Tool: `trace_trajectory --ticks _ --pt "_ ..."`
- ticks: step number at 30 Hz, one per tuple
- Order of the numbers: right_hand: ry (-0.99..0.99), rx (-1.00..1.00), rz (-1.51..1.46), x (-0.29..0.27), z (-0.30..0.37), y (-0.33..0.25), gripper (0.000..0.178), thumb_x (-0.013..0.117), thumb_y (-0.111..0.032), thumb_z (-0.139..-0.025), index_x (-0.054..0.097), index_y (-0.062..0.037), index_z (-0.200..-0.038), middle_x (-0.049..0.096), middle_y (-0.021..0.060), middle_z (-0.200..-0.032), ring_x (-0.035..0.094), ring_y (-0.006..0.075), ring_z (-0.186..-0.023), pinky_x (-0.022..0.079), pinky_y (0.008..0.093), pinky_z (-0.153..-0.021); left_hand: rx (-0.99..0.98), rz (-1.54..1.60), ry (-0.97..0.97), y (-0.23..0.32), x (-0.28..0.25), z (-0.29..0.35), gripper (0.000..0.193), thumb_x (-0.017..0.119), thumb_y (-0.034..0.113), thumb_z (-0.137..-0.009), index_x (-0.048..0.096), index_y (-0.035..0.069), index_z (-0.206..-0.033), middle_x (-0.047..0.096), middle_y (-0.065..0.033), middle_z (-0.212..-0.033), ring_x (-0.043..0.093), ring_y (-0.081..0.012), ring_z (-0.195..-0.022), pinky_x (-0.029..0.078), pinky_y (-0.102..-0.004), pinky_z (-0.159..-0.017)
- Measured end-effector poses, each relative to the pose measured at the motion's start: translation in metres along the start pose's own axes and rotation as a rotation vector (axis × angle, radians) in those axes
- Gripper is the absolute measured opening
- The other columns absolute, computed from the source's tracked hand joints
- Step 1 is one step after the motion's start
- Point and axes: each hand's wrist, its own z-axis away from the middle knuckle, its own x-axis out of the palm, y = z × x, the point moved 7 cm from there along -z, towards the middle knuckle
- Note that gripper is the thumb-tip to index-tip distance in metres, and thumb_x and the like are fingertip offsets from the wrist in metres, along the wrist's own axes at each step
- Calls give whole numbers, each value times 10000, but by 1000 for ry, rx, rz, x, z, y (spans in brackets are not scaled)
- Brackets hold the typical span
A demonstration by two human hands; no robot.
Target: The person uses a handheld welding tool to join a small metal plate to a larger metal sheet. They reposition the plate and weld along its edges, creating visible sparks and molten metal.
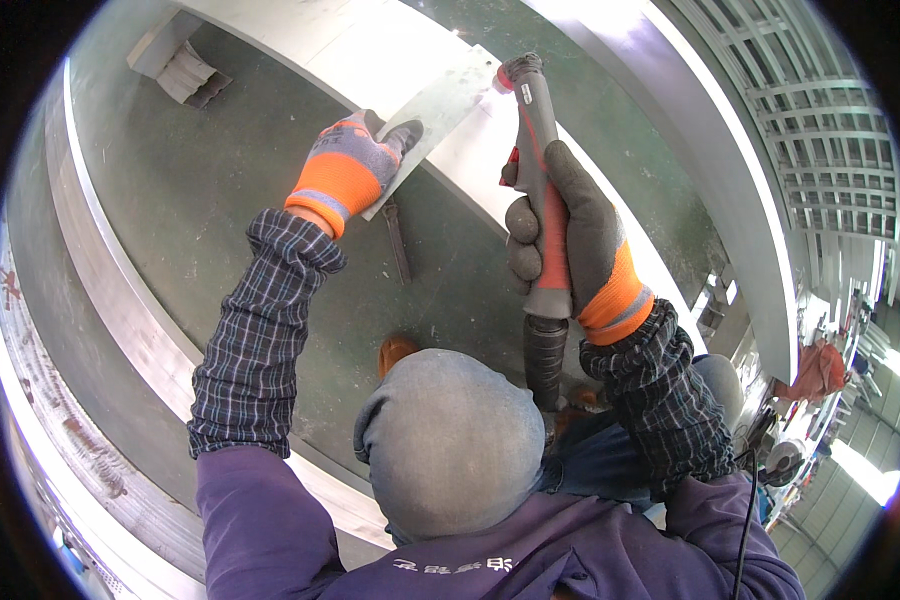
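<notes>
My left hand (350, 165), in an orange and grey glove, grips the near part of a flat pale metal plate (435, 115), thumb on top. The plate slants across a long white metal beam (310, 45), its far end over the beam. Gripped upright in my gloved right hand (585, 235) is a grey and red welding torch (545, 210), with a ribbed black hose (544, 355) running down from its base. Its dark, wrapped head and red nozzle (503, 80) are beside the plate's far right corner. Whether the nozzle touches the plate, I cannot tell.
On the green floor lie a narrow dark bar (398, 245), under the plate, and a bent metal offcut (185, 75), far left. Long metal beams curve along the left (120, 240) and right (740, 150). Stacked metal grating (830, 120) stands far right. My denim knee (450, 440) is below the plate.
</notes>
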Motion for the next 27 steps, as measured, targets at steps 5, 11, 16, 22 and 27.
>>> trace_trajectory --ticks 5,11,16,22,27 --pt "-13 -21 20 0 0 -1 508 452 -542 -1050 536 -56 -1171 554 -28 -643 551 101 -427 497 277 -396 -19 -10 -10 -1 -1 2 851 589 650 -944 572 -84 -1374 665 -288 -1280 640 -419 -1215 511 -444 -1066" --pt "6 -8 8 0 0 0 509 450 -535 -1054 539 -48 -1173 566 -22 -643 558 107 -422 501 287 -393 29 -26 41 1 -1 2 873 584 667 -939 566 -85 -1382 670 -291 -1268 647 -416 -1205 514 -436 -1060" --pt "-6 0 7 2 2 4 504 465 -532 -1050 549 -49 -1169 569 -16 -643 559 107 -422 495 271 -390 7 -8 -19 1 -5 3 894 580 681 -933 551 -81 -1401 656 -287 -1301 637 -400 -1231 499 -412 -1074" --pt "16 21 6 6 6 4 498 463 -523 -1057 554 -44 -1163 566 -12 -639 554 108 -420 482 247 -379 16 44 26 -3 -2 1 882 592 670 -932 553 -75 -1402 655 -286 -1304 636 -401 -1232 497 -412 -1077" --pt "4 7 8 6 7 6 494 459 -517 -1063 558 -41 -1154 558 -5 -635 548 109 -419 476 234 -379 3 48 6 -4 1 -2 868 595 659 -935 552 -67 -1408 650 -283 -1316 632 -401 -1242 495 -416 -1082"
